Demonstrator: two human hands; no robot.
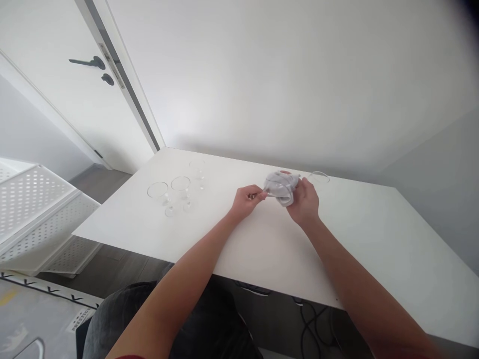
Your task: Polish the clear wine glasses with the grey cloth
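Above the middle of the white table [258,249], my left hand [245,201] is closed on the stem end of a clear wine glass [271,192], held on its side with the bowl toward the right. A pale grey-white cloth [281,183] is bunched at the bowl and covers part of it. My right hand [305,202] grips the cloth against the bowl from the right; some of its fingers are hidden behind it. Just beyond that hand, the rim of another clear glass [319,173] shows, its lower part hidden.
Three clear stemmed glasses, a front-left one [157,190], a middle one [180,184] and a rear one [197,169], stand on the table's left side. A wall [262,89] runs behind. White perforated shelving [33,199] and a door [56,89] are at left. Cables [314,324] hang below the table.
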